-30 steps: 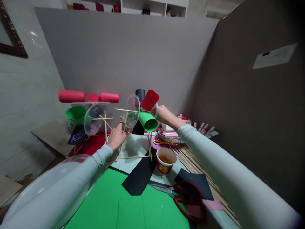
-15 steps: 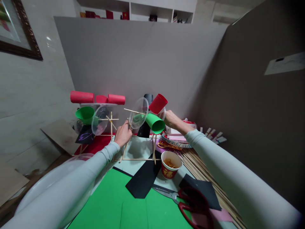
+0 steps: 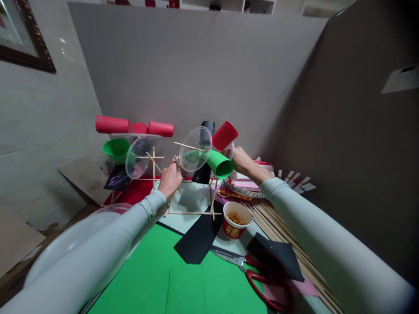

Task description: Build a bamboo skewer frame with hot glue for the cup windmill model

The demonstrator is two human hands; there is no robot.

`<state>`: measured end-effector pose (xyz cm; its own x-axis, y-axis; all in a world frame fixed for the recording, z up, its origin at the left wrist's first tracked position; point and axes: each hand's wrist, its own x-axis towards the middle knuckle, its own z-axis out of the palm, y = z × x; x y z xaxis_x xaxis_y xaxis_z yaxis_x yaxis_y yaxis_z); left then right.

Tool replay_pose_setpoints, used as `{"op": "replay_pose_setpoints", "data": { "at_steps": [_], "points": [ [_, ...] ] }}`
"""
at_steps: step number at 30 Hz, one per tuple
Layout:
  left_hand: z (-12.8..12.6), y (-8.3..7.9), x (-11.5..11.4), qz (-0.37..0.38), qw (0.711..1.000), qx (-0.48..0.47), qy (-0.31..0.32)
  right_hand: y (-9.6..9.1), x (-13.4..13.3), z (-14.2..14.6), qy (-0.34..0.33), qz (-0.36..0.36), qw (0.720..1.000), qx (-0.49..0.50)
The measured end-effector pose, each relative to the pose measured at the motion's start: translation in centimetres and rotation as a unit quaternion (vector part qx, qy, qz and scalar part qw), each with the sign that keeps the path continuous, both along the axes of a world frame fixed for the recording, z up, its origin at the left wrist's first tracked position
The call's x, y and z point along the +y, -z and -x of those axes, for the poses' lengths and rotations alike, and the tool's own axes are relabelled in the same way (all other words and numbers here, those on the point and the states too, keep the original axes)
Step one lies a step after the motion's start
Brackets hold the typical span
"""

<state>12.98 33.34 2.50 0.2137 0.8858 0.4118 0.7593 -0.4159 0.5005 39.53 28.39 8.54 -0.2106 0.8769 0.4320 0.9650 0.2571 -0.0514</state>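
A small wheel model stands on a frame of thin wooden sticks [image 3: 188, 212]. It carries a clear plastic lid [image 3: 195, 148], a green paper cup [image 3: 220, 164], a red paper cup [image 3: 224, 135] and a black paper tube [image 3: 204, 152]. My left hand [image 3: 170, 179] is closed around an upright stick of the frame, just left of the clear lid. My right hand [image 3: 241, 159] reaches behind the green and red cups, its fingers curled at a second clear lid; what they grip is hidden.
A second wheel with green cup [image 3: 115, 149] and red tubes [image 3: 112, 124] stands at left. Green paper [image 3: 170, 279], black paper [image 3: 198, 237], red scissors [image 3: 262, 274], a red cup of small bits [image 3: 236, 219], a bundle of sticks [image 3: 288, 248] and a clear dome [image 3: 75, 244] lie nearby.
The view has shifted slightly down and left. Both hands stay on the model, and the cups have turned a little.
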Motion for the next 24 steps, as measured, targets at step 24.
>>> {"op": "replay_pose_setpoints", "data": {
  "at_steps": [24],
  "points": [
    [0.3,-0.1,0.1,0.045,0.998,-0.033,0.023,1.1,-1.2,1.1,0.069,0.039,0.997,-0.017]
  ]
}}
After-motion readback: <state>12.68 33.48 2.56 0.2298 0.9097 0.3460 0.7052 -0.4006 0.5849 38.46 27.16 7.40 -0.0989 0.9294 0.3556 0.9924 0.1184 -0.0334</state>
